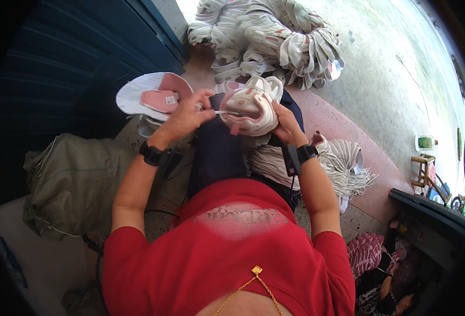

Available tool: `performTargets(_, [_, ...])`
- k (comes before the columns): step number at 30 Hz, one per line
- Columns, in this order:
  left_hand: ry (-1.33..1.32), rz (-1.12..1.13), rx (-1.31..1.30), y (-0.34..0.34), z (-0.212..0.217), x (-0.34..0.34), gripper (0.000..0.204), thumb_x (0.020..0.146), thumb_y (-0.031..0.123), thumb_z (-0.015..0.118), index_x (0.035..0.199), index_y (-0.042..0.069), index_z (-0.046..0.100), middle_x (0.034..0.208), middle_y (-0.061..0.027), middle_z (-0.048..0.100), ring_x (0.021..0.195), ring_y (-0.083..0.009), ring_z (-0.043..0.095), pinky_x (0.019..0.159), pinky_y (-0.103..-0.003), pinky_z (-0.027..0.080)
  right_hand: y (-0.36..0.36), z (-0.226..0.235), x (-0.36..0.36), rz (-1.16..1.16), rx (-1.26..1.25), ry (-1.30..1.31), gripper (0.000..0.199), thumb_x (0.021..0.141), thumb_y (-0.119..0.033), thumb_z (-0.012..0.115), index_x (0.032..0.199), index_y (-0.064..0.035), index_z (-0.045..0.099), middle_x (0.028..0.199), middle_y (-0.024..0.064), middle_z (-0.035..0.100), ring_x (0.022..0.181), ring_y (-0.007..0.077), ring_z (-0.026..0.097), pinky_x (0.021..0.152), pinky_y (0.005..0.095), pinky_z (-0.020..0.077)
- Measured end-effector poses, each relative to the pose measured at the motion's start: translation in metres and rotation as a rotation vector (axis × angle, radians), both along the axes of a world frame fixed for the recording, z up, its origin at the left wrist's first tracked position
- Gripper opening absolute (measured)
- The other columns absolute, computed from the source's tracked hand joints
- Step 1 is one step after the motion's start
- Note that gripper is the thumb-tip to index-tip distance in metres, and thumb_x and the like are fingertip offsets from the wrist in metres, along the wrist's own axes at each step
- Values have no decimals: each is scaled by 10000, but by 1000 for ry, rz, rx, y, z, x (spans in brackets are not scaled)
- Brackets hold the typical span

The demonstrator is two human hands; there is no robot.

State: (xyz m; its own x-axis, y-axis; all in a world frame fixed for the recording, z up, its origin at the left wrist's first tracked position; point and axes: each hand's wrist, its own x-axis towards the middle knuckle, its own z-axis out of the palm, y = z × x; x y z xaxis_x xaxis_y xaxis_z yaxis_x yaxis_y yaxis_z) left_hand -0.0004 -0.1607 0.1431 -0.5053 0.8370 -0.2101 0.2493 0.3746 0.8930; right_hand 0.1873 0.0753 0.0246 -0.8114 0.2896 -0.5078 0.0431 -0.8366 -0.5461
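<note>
Over my lap is a white and pink sneaker upper [261, 117], its opening turned toward me and a pink tab at its edge. My right hand [287, 125] grips its right side, with the fingers partly hidden behind it. At the left of the upper, my left hand [189, 111] is closed in a pinch on a thin white lace [223, 112] that runs into the opening. Beyond my left wrist lies a stack of white and pink shoe pieces [137, 96], a pink piece with a small white label on top.
Large bundles of white uppers [290, 39] lie ahead on the floor. Bunched white laces [348, 181] hang by more uppers at my right. A grey-green sack [79, 184] stands at left, near a blue door [85, 58]. A small wooden stool [425, 171] is far right.
</note>
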Motion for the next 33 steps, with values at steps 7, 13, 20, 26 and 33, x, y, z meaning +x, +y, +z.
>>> performTargets(7, [488,-340,-47,40,-73,78,383,846,215,736,1202,113,638,1127,-115,680,905,-371,636,810,-414,522,35,6,41,121,410,-191,296,1035,-261,527,1157,-29,663,1084,86,707,944,209,673,828,382,549])
performTargets(13, [865,-470,-118,47,-72,102,277,853,251,698,1124,220,650,1044,-23,656,903,-288,590,710,-426,474,66,-25,135,550,1709,-286,135,831,-92,609,858,-72,740,886,101,674,930,300,615,807,413,499])
performTargets(20, [1029,-481,-160,44,-118,115,213,880,290,642,1092,270,644,1009,-11,634,921,-298,563,692,-448,455,63,-27,154,638,1883,-200,178,778,-40,628,904,-97,740,913,73,671,958,286,601,858,426,465])
performTargets(26, [980,-493,-142,60,-138,105,216,860,259,632,1076,259,645,1019,-23,635,916,-299,574,676,-454,462,67,-16,156,756,2069,-291,124,796,-67,603,865,-71,707,883,89,675,923,281,616,821,431,462])
performTargets(33, [990,-591,-101,51,-153,101,205,887,233,572,1072,233,658,1033,-42,630,925,-328,575,744,-454,501,92,122,90,44,1127,-190,197,876,-86,470,963,-8,628,694,38,532,682,168,533,661,302,446])
